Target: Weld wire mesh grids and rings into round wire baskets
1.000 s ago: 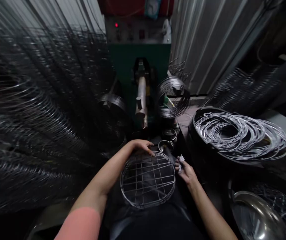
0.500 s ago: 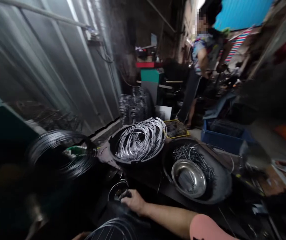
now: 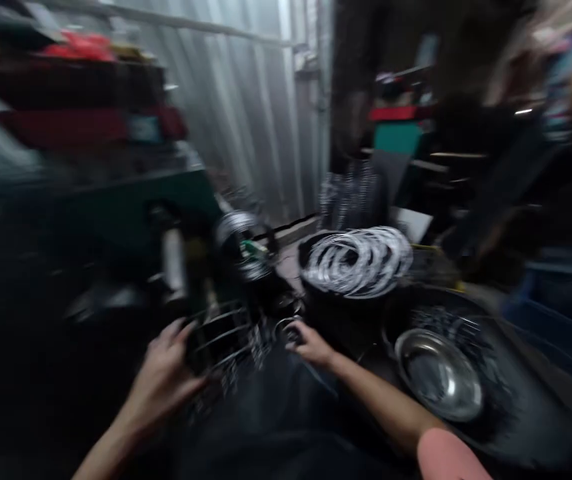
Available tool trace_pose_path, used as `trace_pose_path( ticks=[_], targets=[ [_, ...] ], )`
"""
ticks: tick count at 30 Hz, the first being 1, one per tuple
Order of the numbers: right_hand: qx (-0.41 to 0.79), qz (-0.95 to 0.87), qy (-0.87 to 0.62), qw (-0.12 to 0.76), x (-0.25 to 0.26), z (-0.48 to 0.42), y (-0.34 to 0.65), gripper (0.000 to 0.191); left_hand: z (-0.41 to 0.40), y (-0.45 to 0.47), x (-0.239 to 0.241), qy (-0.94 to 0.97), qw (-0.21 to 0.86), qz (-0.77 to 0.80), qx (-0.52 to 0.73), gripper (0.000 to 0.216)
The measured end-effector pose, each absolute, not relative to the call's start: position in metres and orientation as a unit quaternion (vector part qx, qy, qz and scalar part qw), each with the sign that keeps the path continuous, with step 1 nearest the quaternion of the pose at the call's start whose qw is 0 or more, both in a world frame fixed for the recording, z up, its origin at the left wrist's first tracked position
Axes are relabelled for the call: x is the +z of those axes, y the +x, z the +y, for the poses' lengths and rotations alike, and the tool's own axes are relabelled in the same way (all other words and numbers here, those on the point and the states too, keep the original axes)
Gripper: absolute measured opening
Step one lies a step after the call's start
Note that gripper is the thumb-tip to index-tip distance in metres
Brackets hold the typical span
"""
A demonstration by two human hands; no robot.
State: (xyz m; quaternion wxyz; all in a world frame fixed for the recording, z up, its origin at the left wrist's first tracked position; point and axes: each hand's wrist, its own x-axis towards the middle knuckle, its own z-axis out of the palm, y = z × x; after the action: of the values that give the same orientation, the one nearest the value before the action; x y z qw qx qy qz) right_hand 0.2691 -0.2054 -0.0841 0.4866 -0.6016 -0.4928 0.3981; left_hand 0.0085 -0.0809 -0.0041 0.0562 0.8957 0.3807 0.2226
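My left hand [image 3: 163, 370] reaches in from the lower left, thumb and fingers apart, with nothing visible between them. Just beyond its fingertips is a blurred wire rack [image 3: 223, 337]. My right hand [image 3: 311, 343] is closed on a small dark thing, too blurred to name. It is at a small round metal container [image 3: 285, 327], of which only part of the rim shows. Dark cloth [image 3: 266, 400] spreads below and between both hands. Past the right hand, bright wire rings [image 3: 359, 260] are heaped in a black basin [image 3: 311, 290].
On the right, a steel bowl [image 3: 439, 377] sits in a large dark tub [image 3: 531, 420] among loose metal pieces. A wire coil [image 3: 241, 230] lies beyond the rack. Green machinery [image 3: 136, 200] stands left, before a corrugated metal wall [image 3: 246, 113]. A blurred person [image 3: 571, 93] is at far right.
The view has swung left, so things appear further right. My left hand has come into view, open. The wire rings at the bottom edge are out of sight. My right hand remains closed near the container.
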Motion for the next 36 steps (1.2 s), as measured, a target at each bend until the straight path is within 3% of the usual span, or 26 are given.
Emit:
trace_pose_path(
  ticks=[3, 7, 9, 13, 15, 23, 36],
  targets=[
    [0.500, -0.575, -0.495, 0.418, -0.047, -0.189, 0.262, 0.019, -0.090, 0.004, -0.006, 0.884, -0.009, 0.417, 0.212, 0.085],
    [0.601, -0.611, -0.439, 0.272, -0.017, -0.162, 0.238, 0.016, -0.095, 0.011, -0.023, 0.879, -0.009, 0.444, 0.176, 0.089],
    [0.554, -0.649, -0.460, 0.244, -0.017, -0.149, 0.222, 0.015, -0.099, 0.014, -0.030, 0.886, 0.002, 0.436, 0.159, 0.090],
    [0.284, -0.768, -0.531, 0.218, -0.033, -0.128, 0.197, 0.014, -0.100, 0.012, -0.040, 0.886, 0.030, 0.436, 0.154, 0.091],
    [0.216, -0.801, -0.522, 0.198, -0.042, -0.123, 0.193, 0.014, -0.095, 0.009, -0.044, 0.881, 0.050, 0.441, 0.163, 0.091],
    [0.203, -0.846, -0.467, 0.154, -0.052, -0.120, 0.200, 0.037, -0.077, 0.004, -0.059, 0.868, 0.125, 0.452, 0.164, 0.092],
    [0.184, -0.844, -0.461, 0.203, -0.077, -0.101, 0.192, 0.018, -0.057, -0.004, -0.074, 0.854, 0.179, 0.452, 0.186, 0.095]
  ],
)
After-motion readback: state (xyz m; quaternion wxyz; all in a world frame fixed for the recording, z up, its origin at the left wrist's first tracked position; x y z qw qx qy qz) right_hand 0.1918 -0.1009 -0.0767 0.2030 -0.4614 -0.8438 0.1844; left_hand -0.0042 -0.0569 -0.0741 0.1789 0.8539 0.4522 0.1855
